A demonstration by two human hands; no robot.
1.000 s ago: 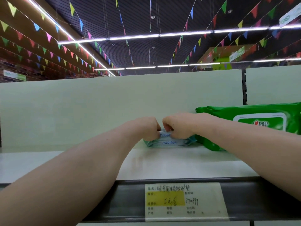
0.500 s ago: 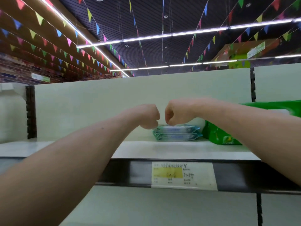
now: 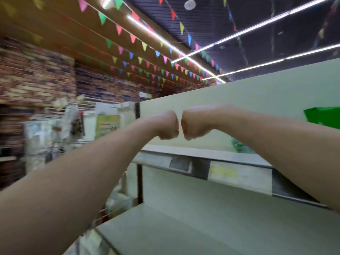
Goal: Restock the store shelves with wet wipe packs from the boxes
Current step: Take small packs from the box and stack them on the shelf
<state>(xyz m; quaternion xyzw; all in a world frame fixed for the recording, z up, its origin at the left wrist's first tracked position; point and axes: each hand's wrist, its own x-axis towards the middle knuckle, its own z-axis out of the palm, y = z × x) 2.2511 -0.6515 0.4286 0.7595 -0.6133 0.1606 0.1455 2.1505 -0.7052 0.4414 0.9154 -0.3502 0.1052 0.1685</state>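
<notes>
My left hand and my right hand are curled into fists side by side, knuckles almost touching, held in the air in front of the upper shelf. Neither hand holds anything. A large green wet wipe pack shows at the right edge on that shelf, partly hidden behind my right forearm. The small blue packs are hidden from this angle. The picture is blurred by head motion.
A lower shelf runs across the bottom. A yellow price label sits on the upper shelf's front rail. To the left stands a wire rack with blurred hanging goods before a brick wall.
My hands let go of the small blue packs on the upper shelf and pulled back as empty fists. The view swung left and dropped lower, so the packs went out of sight.
</notes>
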